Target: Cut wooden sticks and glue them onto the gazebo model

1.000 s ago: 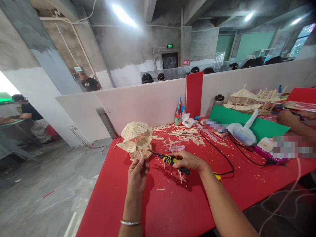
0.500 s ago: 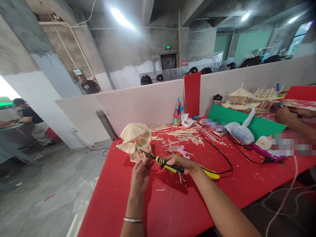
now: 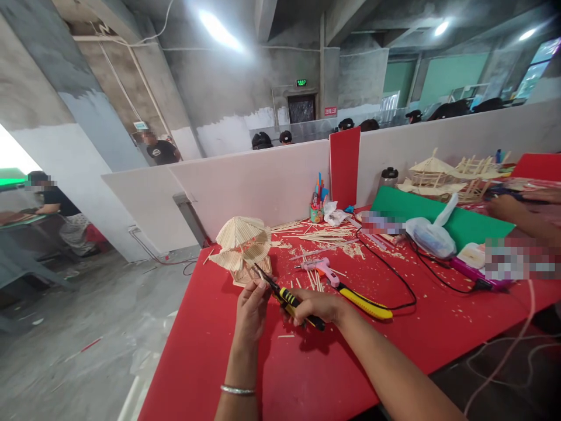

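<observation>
"Where the red table runs toward its left edge, what is that pale thing?"

"A little pavilion of thin sticks, standing upright near the far left corner."

"And the hands?"

"The person's left hand sits just on the near side of it, with a bracelet on the wrist. Its fingers are bunched narrow right at the pavilion's base. Whether a stick is pinched there I cannot tell."

"The right one?"

"The right hand is wrapped tight round a yellow-and-black tool. The tool's dark tip slants up to the left and meets the left fingertips beside the pavilion."

"Further right?"

"A pink glue gun lies among loose sticks. Then there's a long yellow tool flat on the table, with a black cable curling past it. Far off by the partition stands a cup of pens. Right again is a green sheet with a knotted plastic bag against it. At the far right, a co-worker's hand rests near another stick model."
</observation>
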### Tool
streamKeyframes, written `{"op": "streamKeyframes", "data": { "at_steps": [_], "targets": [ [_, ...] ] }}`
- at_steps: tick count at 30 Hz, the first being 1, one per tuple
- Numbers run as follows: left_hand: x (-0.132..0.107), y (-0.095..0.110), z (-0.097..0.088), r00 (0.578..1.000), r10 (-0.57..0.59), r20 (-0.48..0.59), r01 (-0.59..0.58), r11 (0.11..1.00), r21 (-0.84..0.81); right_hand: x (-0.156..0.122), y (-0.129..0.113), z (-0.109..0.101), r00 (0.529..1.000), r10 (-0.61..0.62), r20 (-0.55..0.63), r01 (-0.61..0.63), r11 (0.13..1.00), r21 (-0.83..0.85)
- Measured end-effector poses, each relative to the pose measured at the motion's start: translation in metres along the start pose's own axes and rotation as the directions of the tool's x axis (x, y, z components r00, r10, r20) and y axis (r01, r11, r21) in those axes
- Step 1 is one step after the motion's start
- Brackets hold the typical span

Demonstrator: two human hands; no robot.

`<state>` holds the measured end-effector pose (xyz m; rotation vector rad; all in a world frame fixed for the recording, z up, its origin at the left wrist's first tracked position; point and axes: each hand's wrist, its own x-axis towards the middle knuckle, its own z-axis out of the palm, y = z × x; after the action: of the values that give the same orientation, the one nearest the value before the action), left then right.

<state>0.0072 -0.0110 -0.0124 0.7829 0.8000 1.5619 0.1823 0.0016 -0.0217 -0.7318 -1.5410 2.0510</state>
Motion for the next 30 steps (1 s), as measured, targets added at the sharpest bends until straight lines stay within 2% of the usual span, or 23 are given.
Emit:
{"op": "streamKeyframes", "data": {
  "at_steps": [3,7,11,15,20,26,30],
  "targets": [
    [0.002,0.001,0.0,0.999,0.037,-0.006,-0.037,0.999,0.011,-0.001,-0.007,0.004,0.994,0.014,-0.109,-0.013,1.0,0.008],
    [0.003,0.004,0.001,0.998,0.041,-0.044,-0.039,0.998,0.056,-0.001,-0.011,0.007,0.982,0.042,-0.184,-0.043,0.999,-0.001],
    [0.002,0.005,0.001,0.999,0.021,-0.049,-0.018,0.997,0.076,0.003,-0.007,0.008,0.99,0.038,-0.136,-0.045,0.998,-0.046],
    [0.003,0.008,0.002,0.997,-0.054,-0.056,0.057,0.997,0.046,0.005,-0.003,0.007,0.996,0.033,-0.088,-0.042,0.994,-0.102],
    [0.003,0.011,0.001,0.988,-0.125,-0.089,0.129,0.991,0.038,0.005,-0.001,0.009,0.994,0.028,-0.11,-0.042,0.99,-0.131],
    [0.004,0.009,0.0,0.982,-0.132,-0.136,0.132,0.991,-0.009,0.007,0.003,0.009,0.982,0.012,-0.186,-0.052,0.976,-0.21],
    [0.007,0.006,0.0,0.977,-0.12,-0.175,0.111,0.992,-0.058,0.008,0.003,0.009,0.982,-0.005,-0.19,-0.04,0.972,-0.231]
  ]
}}
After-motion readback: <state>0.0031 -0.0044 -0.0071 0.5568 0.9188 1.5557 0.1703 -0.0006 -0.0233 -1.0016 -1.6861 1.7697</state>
